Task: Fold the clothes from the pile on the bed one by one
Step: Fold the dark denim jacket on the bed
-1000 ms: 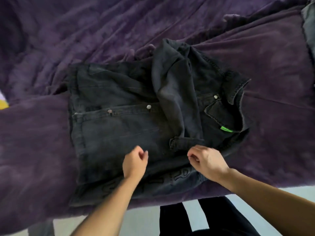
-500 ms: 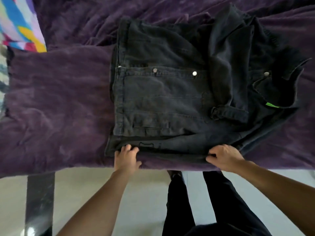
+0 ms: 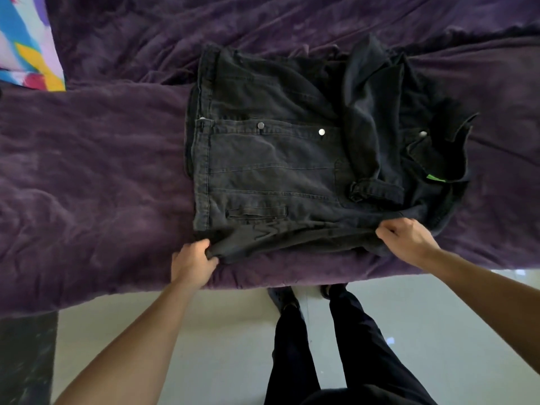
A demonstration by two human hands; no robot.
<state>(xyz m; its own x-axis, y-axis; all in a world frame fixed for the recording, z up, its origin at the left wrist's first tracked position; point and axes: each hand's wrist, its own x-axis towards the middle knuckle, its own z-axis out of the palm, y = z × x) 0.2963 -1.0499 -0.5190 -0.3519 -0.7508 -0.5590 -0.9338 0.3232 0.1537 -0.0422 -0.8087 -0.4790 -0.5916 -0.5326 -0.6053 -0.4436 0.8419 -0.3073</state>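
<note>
Hands — left hand (image 3: 191, 266), right hand (image 3: 407, 241) — both grip jacket (image 3: 271, 165) near edge.

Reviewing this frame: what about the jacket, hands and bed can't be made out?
Head view only.
1. Print on the near flap of the black denim jacket: mostly creased into the fold.
2. Writing on the green tag: too small to read.
3. Fingertips of the left hand and right hand: tucked into the hem they grip.
4. The colourful cloth: cut off by the left edge; no clothes pile in frame.

No legible lettering on jacket (image 3: 271, 171)
</note>
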